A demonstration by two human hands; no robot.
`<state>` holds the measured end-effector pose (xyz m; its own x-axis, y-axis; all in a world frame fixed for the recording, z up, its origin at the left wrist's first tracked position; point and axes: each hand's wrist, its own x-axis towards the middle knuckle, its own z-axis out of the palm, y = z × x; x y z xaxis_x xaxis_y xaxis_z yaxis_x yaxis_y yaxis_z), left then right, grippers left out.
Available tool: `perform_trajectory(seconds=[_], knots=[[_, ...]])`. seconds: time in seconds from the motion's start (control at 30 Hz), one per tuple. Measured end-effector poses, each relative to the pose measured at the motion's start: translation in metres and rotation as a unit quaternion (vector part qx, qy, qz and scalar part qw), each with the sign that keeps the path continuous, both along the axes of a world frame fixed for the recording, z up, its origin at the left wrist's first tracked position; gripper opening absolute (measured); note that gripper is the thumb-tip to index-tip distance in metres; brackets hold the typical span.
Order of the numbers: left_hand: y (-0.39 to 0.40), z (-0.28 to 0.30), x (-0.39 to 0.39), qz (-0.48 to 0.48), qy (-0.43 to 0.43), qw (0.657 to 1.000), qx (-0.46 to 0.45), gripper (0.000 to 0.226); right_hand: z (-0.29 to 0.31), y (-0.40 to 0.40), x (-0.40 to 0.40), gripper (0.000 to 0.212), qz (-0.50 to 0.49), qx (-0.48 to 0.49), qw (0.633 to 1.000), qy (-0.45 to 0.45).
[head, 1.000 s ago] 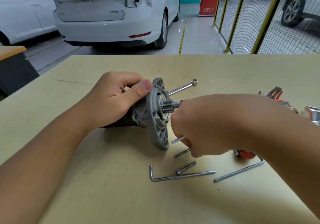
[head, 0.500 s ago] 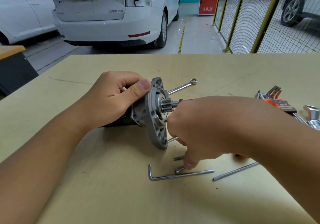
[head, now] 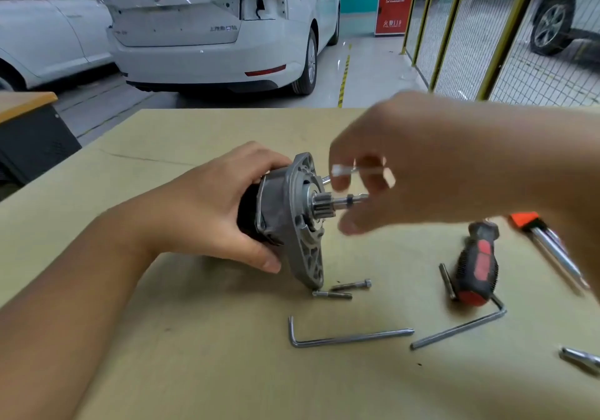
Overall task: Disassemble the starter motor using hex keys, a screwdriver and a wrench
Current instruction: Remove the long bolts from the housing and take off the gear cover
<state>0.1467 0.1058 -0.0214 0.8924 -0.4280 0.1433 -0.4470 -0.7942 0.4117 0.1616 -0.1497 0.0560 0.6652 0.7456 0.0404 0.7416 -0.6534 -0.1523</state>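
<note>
Head view: left hand (head: 207,211) fingers clamped around starter motor (head: 285,221) on counter (head: 194,354); right hand (head: 415,172) blurred, fingers loosely apart beside pinion shaft (head: 337,203).

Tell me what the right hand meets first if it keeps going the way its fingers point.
Probably the starter motor: the right hand points left at its pinion shaft and mounting flange. The hand is motion-blurred and depth is unclear, so it may pass just above.

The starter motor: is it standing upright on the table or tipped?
Tipped: the left hand holds the starter motor on its side, pinion shaft sideways.
</note>
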Motion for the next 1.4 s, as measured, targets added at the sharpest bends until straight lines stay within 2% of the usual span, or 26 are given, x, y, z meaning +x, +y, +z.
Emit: perform_trajectory(seconds=[0.1,0.17,0.23,0.4,0.5,0.67,0.87,1.07,1.4], knots=[[-0.011,-0.005,0.001,0.044,-0.043,0.998,0.031,0.090,-0.006,-0.002,0.009,0.090,-0.010,0.097,0.995,0.028],[-0.013,-0.008,0.002,0.058,-0.068,0.995,0.035,0.079,-0.023,0.007,0.010,0.108,-0.012,0.101,0.994,0.051],[-0.013,-0.011,0.004,0.051,-0.084,0.995,0.028,0.071,-0.043,0.018,0.011,0.113,-0.008,0.079,0.995,0.057],[-0.011,-0.013,0.005,0.024,-0.104,0.994,-0.001,0.073,-0.064,0.026,0.018,0.111,-0.017,0.136,0.987,0.086],[-0.010,-0.014,0.006,0.024,-0.100,0.995,-0.008,0.080,-0.067,0.028,0.018,0.097,-0.016,0.160,0.981,0.110],[-0.003,-0.015,0.008,0.027,-0.090,0.996,-0.006,0.073,-0.063,0.018,0.027,0.080,-0.039,0.178,0.974,0.133],[0.010,-0.019,0.015,0.037,-0.120,0.991,0.040,0.066,-0.065,0.007,0.039,0.079,-0.058,0.183,0.967,0.170],[0.010,-0.021,0.014,0.022,-0.125,0.991,0.046,0.064,-0.068,0.008,0.044,0.079,-0.045,0.193,0.961,0.194],[0.015,-0.015,0.013,0.017,-0.058,0.998,0.030,0.084,-0.058,-0.006,0.053,0.078,-0.053,0.200,0.954,0.216]])
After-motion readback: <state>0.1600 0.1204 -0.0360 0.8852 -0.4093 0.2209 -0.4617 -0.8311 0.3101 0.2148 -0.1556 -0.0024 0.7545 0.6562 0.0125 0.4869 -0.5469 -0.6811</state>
